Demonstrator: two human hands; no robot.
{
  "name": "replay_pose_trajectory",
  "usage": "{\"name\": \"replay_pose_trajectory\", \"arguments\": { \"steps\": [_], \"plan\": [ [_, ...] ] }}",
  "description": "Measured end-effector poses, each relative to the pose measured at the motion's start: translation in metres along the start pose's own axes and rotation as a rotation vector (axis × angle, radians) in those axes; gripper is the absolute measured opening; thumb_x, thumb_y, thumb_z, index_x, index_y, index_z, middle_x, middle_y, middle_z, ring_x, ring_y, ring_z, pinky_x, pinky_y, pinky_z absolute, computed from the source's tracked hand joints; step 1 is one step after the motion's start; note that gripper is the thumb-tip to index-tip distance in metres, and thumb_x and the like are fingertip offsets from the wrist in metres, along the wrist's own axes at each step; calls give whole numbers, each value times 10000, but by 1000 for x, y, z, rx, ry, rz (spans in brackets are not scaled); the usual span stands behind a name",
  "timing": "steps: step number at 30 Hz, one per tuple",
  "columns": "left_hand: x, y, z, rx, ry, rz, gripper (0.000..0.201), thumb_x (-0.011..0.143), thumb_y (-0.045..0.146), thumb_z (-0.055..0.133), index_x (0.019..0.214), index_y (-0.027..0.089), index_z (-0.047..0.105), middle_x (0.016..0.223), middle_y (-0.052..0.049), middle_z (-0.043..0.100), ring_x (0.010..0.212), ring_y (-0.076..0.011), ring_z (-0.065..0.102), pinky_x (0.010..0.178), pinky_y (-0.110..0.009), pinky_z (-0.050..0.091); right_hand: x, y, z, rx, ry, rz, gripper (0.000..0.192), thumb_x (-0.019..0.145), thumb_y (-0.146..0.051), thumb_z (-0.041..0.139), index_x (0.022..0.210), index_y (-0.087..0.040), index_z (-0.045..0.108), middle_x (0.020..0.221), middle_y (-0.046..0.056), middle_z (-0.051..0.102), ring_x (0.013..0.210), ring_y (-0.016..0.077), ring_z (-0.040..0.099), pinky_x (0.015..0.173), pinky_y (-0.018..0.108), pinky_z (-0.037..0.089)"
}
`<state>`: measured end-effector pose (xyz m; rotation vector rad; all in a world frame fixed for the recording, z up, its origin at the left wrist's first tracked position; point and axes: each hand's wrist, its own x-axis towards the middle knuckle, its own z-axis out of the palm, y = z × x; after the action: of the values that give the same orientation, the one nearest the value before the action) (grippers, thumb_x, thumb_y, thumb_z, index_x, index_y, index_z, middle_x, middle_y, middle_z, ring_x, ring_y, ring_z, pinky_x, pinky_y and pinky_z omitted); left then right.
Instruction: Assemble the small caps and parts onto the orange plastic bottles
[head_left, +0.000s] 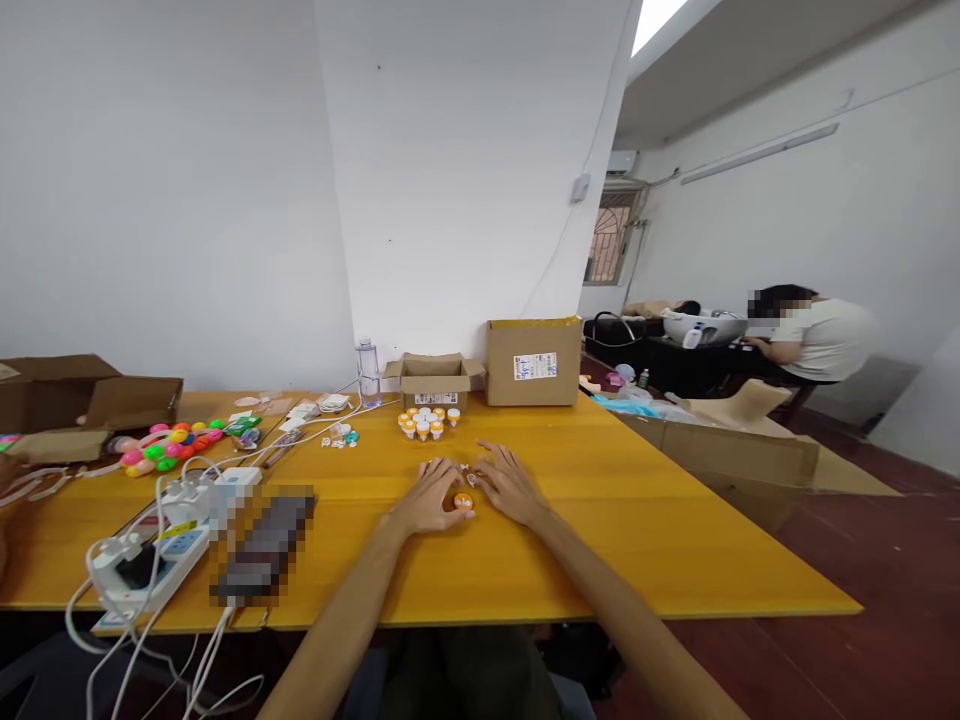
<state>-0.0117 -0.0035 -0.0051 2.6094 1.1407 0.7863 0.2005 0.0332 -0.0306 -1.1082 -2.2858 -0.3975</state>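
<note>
My left hand rests on the table with its fingers curved and thumb apart, beside a small round orange-and-white piece. That piece lies on the tabletop near the thumb tip, and nothing shows gripped in this hand. My right hand lies opposite, fingers spread and stretched forward. Close to its fingertips are tiny white bits, too small to name; whether it touches them I cannot tell. Farther back stands a cluster of several similar orange-and-white pieces with white tops.
Behind the cluster are an open carton, a taller cardboard box and a clear bottle. To the left lie a power strip with cables, a blurred dark device and colourful balls. A person sits far right.
</note>
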Motion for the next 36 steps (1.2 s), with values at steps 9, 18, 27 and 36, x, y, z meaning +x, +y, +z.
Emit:
{"name": "replay_pose_trajectory", "arguments": {
  "steps": [9,18,27,36],
  "plan": [
    [1,-2,1,23,-25,-14,146,837,333,612,944,234,600,1121,-68,601,1080,-262,491,951,-402,347,3,-2,-4,41,48,-4,256,970,-258,458,1042,-269,703,1355,92,583,1204,272,528,954,448,449],
    [1,-8,-2,32,16,-110,127,839,292,590,950,240,624,1136,-67,570,1085,-263,484,958,-417,366,31,-11,7,10,-30,-10,198,951,-232,523,1002,-259,713,1294,101,625,1191,269,515,952,436,436],
    [-1,-18,0,36,68,-156,119,803,278,643,914,234,634,1203,-77,486,1138,-279,467,992,-447,384,64,-15,11,227,-255,-111,272,798,-103,597,981,-261,723,1046,46,725,1061,235,587,853,341,456],
    [-1,-23,5,10,53,-201,138,806,285,647,936,242,634,1229,-69,463,1169,-284,464,1014,-480,379,64,-20,6,255,-290,-138,248,857,-97,517,799,-226,721,851,55,724,881,220,625,766,311,433]
  ]
}}
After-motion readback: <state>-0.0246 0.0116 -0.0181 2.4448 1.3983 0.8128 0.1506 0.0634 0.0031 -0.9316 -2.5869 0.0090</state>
